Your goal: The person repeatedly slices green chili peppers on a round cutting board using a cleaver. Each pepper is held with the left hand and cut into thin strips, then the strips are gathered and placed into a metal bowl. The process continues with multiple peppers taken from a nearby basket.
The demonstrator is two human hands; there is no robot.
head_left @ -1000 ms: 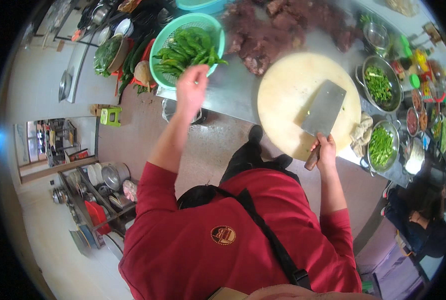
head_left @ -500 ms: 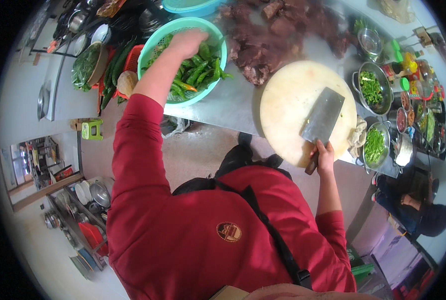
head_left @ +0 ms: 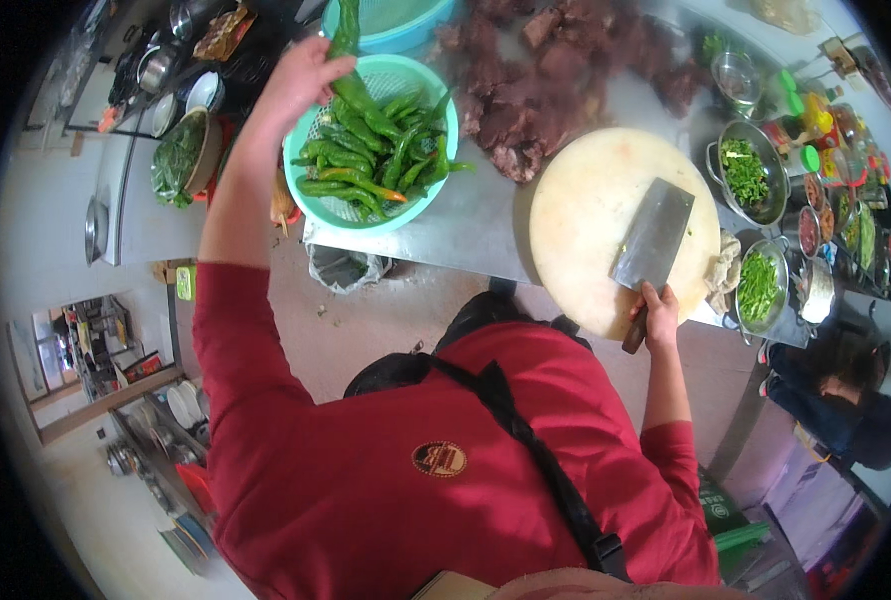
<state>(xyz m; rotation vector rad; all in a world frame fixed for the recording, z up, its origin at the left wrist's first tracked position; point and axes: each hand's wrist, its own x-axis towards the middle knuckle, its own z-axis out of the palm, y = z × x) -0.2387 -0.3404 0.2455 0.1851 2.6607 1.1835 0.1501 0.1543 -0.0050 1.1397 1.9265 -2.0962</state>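
My left hand is raised at the far left rim of a mint-green plastic basket. Between its thumb and fingers is a long green chili pepper, pointing away from me. Several more green peppers lie in the basket, one of them partly orange. In my right hand is the wooden handle of a cleaver. The cleaver's broad blade rests flat on a round, pale cutting board.
Dark red meat chunks lie behind the board. Metal bowls of chopped greens and condiment jars line the right side. Beside the board sits a crumpled cloth. A blue basin stands behind the basket.
My left hand has come up out of the basket and moved left and away, now with a green chili pepper in it. My right hand keeps hold of the cleaver on the board.
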